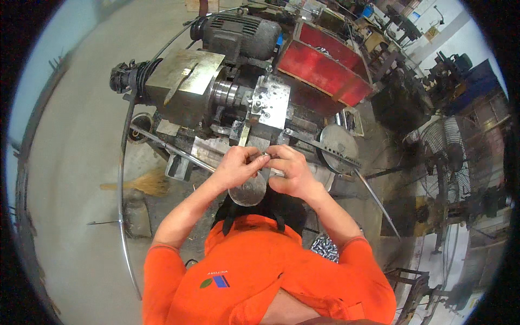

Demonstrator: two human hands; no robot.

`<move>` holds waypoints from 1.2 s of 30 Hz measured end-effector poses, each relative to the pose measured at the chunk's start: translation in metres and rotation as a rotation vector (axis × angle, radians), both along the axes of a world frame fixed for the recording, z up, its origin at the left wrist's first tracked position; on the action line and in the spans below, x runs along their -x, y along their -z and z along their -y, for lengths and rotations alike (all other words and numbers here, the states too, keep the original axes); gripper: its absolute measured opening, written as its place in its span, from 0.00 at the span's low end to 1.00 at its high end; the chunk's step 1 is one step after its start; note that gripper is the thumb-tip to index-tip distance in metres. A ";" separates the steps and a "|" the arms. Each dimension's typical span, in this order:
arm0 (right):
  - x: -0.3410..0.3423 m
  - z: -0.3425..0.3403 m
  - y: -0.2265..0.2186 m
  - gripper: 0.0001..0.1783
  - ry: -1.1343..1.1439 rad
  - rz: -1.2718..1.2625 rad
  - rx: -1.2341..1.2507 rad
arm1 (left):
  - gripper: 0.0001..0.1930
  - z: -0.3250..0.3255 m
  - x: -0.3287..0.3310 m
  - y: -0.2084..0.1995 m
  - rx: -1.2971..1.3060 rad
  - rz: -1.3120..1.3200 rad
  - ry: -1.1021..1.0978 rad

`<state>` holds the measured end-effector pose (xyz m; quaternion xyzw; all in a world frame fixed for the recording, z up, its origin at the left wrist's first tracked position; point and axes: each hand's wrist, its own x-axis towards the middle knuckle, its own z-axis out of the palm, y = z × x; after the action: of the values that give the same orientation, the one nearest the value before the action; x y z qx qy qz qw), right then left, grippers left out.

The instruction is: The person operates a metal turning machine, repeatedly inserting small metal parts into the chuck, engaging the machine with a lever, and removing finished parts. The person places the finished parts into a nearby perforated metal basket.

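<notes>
My left hand (238,167) and my right hand (292,169) meet in front of a small lathe-like machine (227,103). Thumbs and fingers of both are pinched together at the tips. Whatever sits between them is too small and too covered to name. Just beyond the fingers is the machine's steel tool block (269,101), with bolts standing on its top. A round metal disc (248,189) lies below my left hand. To the right of my right hand is a larger round handwheel or disc (339,147).
A red open box (325,67) holding small metal parts stands behind the machine, beside a dark motor (241,35). Long metal bars (176,149) (377,205) stick out at both sides. Many small shiny parts (325,247) lie low at my right. A fan (447,154) stands farther right.
</notes>
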<state>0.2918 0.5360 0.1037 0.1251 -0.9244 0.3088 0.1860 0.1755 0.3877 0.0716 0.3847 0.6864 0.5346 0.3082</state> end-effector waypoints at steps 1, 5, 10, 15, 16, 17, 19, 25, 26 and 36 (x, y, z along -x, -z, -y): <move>0.004 -0.003 -0.001 0.20 -0.041 0.033 0.000 | 0.18 0.003 0.003 -0.003 -0.014 0.007 0.003; 0.019 0.003 -0.009 0.19 -0.084 0.030 0.055 | 0.18 0.013 0.013 -0.006 -0.152 0.086 -0.042; 0.036 0.009 -0.013 0.19 -0.123 0.061 -0.042 | 0.19 0.019 0.021 -0.003 -0.166 0.100 -0.122; 0.049 0.006 -0.006 0.17 -0.145 0.020 -0.051 | 0.17 0.023 0.028 -0.009 -0.041 0.038 -0.118; 0.051 0.005 -0.003 0.17 -0.149 0.017 -0.034 | 0.17 0.024 0.030 -0.013 -0.003 0.025 -0.107; 0.053 0.003 -0.003 0.16 -0.153 0.014 -0.017 | 0.16 0.025 0.032 -0.015 0.034 0.013 -0.096; 0.060 -0.001 -0.009 0.15 -0.162 0.056 -0.102 | 0.14 0.031 0.042 -0.016 0.036 -0.200 -0.004; 0.129 -0.035 -0.015 0.15 0.091 0.065 -0.462 | 0.13 0.120 0.088 -0.035 0.238 -0.363 -0.328; 0.144 -0.038 -0.010 0.14 0.166 0.137 -0.488 | 0.13 0.145 0.094 -0.029 0.151 -0.327 -0.465; 0.198 -0.057 0.042 0.10 0.131 0.231 -0.270 | 0.21 0.315 0.034 0.005 0.668 -0.312 -0.851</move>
<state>0.0935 0.5928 0.0618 0.0522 -0.9787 0.1817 0.0798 0.1413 0.0731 0.0670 0.0298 0.9505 0.3022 0.0653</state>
